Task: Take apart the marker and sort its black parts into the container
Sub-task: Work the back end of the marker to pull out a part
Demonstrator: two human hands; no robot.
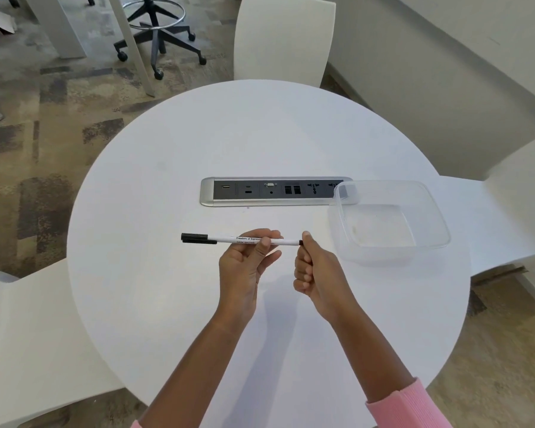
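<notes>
A white marker (226,240) with black print lies level above the round white table (155,273). Its black cap (196,238) sticks out to the left. My left hand (244,261) holds the white barrel at its middle between fingers and thumb. My right hand (314,273) pinches the small black end plug (301,242) at the marker's right tip, its other fingers curled. A clear plastic container (426,217), with nothing in it, stands to the right of my hands.
A grey socket strip (272,191) is set into the table behind the marker; the container overlaps its right end. White chairs (283,38) stand around the table, and an office stool (158,29) stands on the carpet at the back left.
</notes>
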